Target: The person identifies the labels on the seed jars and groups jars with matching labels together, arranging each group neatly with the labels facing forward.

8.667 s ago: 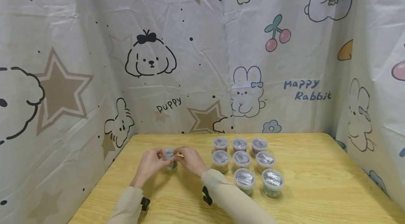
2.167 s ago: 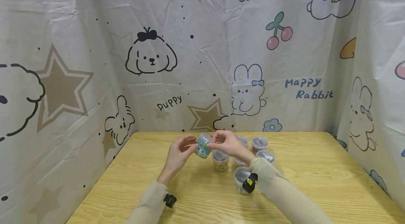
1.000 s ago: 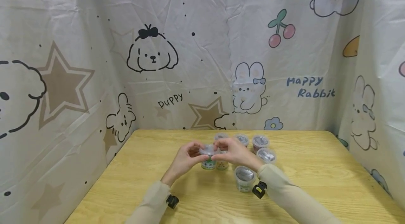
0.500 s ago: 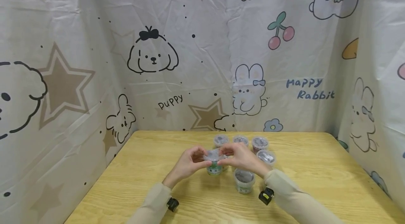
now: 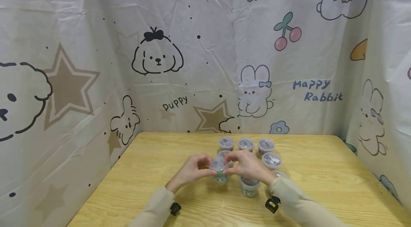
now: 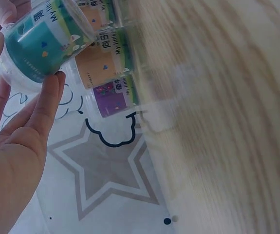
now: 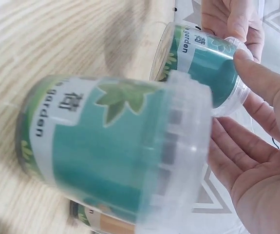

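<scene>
Both hands hold one clear lidded plastic tub [image 5: 220, 176] with a teal label, just left of the front tub of the group. My left hand [image 5: 193, 170] has thumb and fingers at the left of its lid. My right hand [image 5: 249, 165] pinches the lid's other side. A leaf and the word "garden" show on the held tub's label [image 7: 208, 63] in the right wrist view. Nearest to my right wrist camera stands another teal-labelled tub [image 7: 105, 146]. Left fingers [image 6: 45, 105] reach the teal tub [image 6: 45, 41] in the left wrist view.
Similar tubs stand in rows on the wooden table [image 5: 154, 163]: back ones [image 5: 226, 143], an orange-labelled one [image 6: 103, 61], a purple-labelled one [image 6: 114, 97], and a front tub [image 5: 249, 186]. My right hand and sleeve partly hide some. A printed curtain [image 5: 192, 59] surrounds the table.
Both hands and the tub have moved from the far left to the group. Over the last second the tub shifted right and towards me; 2.2 s ago it was tilted in the air.
</scene>
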The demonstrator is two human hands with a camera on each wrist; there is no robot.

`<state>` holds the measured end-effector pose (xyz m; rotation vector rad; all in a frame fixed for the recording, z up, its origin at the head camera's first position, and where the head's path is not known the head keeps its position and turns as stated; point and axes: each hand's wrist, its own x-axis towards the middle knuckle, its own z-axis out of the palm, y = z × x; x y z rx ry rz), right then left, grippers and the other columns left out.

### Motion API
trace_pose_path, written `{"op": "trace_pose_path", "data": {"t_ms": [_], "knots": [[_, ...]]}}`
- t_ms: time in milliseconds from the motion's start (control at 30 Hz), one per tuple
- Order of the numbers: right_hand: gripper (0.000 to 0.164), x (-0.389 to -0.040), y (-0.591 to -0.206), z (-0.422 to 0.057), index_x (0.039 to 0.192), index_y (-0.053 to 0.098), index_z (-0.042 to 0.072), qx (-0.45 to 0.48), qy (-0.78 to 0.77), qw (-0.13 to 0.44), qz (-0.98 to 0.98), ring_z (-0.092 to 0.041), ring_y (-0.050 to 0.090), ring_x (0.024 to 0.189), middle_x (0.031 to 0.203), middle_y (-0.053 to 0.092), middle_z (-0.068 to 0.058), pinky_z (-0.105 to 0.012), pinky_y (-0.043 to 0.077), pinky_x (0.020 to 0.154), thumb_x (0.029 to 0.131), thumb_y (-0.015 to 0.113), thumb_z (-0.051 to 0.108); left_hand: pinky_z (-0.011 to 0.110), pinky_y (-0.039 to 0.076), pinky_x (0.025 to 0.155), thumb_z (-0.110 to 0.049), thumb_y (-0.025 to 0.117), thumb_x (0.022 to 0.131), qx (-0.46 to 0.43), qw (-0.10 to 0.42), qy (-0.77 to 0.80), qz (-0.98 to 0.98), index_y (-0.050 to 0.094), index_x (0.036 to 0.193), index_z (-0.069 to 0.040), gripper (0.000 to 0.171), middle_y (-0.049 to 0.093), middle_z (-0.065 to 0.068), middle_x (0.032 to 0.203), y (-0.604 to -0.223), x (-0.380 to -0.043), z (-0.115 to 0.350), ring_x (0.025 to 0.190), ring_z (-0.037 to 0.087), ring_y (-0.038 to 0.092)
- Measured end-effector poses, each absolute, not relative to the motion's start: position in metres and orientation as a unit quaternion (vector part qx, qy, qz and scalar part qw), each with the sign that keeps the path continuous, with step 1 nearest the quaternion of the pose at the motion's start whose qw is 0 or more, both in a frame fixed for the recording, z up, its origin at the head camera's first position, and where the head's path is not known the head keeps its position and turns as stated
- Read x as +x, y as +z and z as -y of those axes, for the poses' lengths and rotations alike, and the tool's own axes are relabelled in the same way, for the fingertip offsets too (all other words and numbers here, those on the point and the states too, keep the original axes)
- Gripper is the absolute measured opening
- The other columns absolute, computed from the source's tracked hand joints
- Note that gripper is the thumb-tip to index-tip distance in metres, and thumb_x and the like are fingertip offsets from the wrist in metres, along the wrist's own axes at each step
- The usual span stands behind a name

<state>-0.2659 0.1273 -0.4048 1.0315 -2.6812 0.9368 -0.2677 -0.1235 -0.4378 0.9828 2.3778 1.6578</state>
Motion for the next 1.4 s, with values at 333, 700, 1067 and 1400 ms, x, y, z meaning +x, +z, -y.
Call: {"op": "trace_pose_path", "data": {"t_ms": [333,700,1067,1400], "knots": [[0.023,-0.265,-0.415,-0.127,0.086,0.067,0.022,0.381,0.296,0.077,0.873,-0.011,0.067,0.092,0.089,0.068,0.015,-0.039,0.058,0.086,0.073,0.086,0.027,0.028,0.055,0.095,-0.015,0.081,0.08,0.326,0.038,0.501,-0.801,0.063,0.088,-0.007,0.021,0.069,0.008,0.11,-0.441,-0.267,0.121,0.103,0.018,0.067],[0.025,-0.256,-0.415,-0.129,0.073,0.062,0.026,0.375,0.258,0.033,0.89,-0.019,0.063,0.1,0.11,0.069,0.0,-0.035,0.055,0.087,0.071,0.087,0.028,0.02,0.052,0.095,-0.022,0.084,0.077,0.343,0.051,0.436,-0.83,0.064,0.083,-0.013,0.023,0.069,0.002,0.119,-0.437,-0.262,0.115,0.111,0.017,0.065],[0.027,-0.254,-0.42,-0.133,0.073,0.06,0.027,0.367,0.247,0.0,0.897,-0.02,0.06,0.108,0.118,0.064,-0.003,-0.037,0.054,0.09,0.071,0.086,0.03,0.018,0.054,0.089,-0.019,0.084,0.077,0.358,0.073,0.424,-0.829,0.063,0.081,-0.013,0.023,0.069,0.004,0.12,-0.442,-0.264,0.11,0.112,0.014,0.064],[0.027,-0.252,-0.42,-0.136,0.073,0.061,0.025,0.379,0.248,0.012,0.892,-0.01,0.057,0.093,0.112,0.063,0.0,-0.021,0.051,0.074,0.07,0.087,0.031,0.02,0.056,0.087,-0.017,0.083,0.078,0.367,0.083,0.421,-0.825,0.063,0.081,-0.012,0.021,0.066,0.005,0.127,-0.44,-0.264,0.108,0.125,0.024,0.057]]}}
